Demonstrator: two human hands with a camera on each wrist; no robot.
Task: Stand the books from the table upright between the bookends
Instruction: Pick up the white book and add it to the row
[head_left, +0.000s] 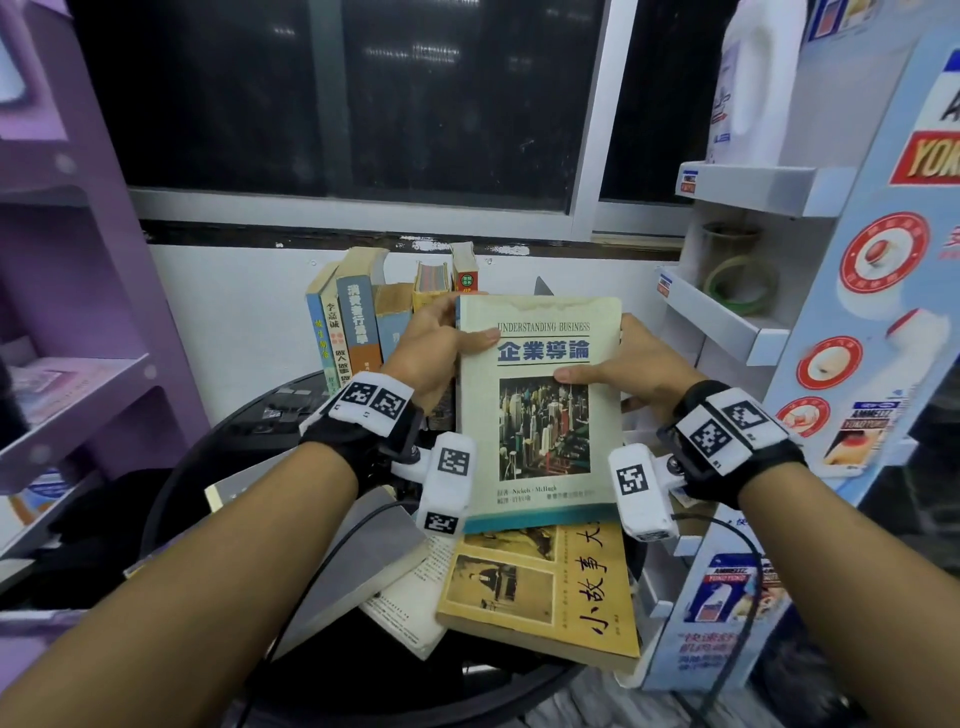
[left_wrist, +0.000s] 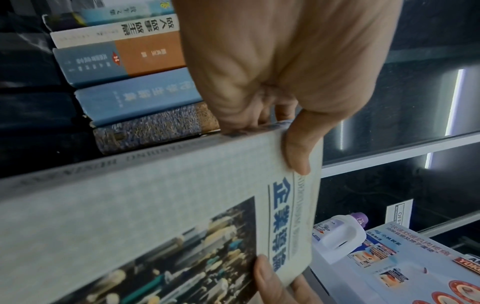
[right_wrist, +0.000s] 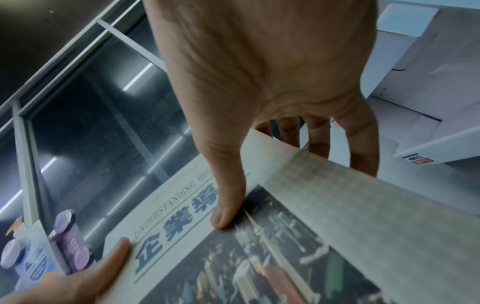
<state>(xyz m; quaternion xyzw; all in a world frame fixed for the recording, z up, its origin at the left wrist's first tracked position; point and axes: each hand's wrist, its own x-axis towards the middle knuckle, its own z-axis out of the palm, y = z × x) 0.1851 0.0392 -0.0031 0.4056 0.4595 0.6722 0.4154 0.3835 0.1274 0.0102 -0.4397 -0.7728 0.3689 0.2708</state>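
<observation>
A pale green book titled "Understanding Business" (head_left: 540, 410) is held up above the table, cover facing me. My left hand (head_left: 436, 348) grips its spine edge, thumb on the cover (left_wrist: 298, 152), fingers behind. My right hand (head_left: 618, 374) grips the opposite edge, thumb on the city photo (right_wrist: 228, 209), fingers behind. Several books (head_left: 353, 322) stand upright in a row at the back of the table, just behind and left of the held book. A dark bookend tip (head_left: 543, 286) shows behind the book's top. A yellow book (head_left: 545, 592) lies flat on the table below.
The round black table (head_left: 208, 457) also carries a grey book (head_left: 358, 551) and an open white one (head_left: 410, 608). A purple shelf unit (head_left: 78, 312) stands left. A white display rack (head_left: 737, 312) with tape rolls and a bottle stands close on the right.
</observation>
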